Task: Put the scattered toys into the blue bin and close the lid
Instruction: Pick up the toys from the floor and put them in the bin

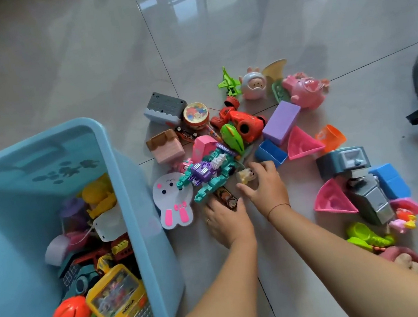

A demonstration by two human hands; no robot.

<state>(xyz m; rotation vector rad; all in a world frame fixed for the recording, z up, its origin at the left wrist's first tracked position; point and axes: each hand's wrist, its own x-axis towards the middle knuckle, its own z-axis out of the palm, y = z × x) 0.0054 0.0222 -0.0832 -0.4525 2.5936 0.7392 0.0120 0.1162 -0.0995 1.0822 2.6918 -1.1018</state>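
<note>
Scattered toys (241, 133) lie in a loose heap on the tiled floor (84, 55), right of the blue bin (132, 183); the bin stands open and already holds a yellow toy phone (123, 305) and other pieces. Nearest the hands: a dark printed flat toy (225, 195) lies under the left hand (227, 219), whose fingers (238, 206) curl around its near end, gripping it. A small cream figurine (244, 175) sits at the tips of the right hand (265, 187); its fingers (258, 169) are spread and bent over the figurine, touching it, not closed on it. A teal-and-purple robot toy (210, 174) lies just left of both hands, beside a white bunny-shaped card (172, 202) next to the bin wall. Pink wedge blocks (302, 144) and a purple block (281, 121) lie beyond the right hand.
</note>
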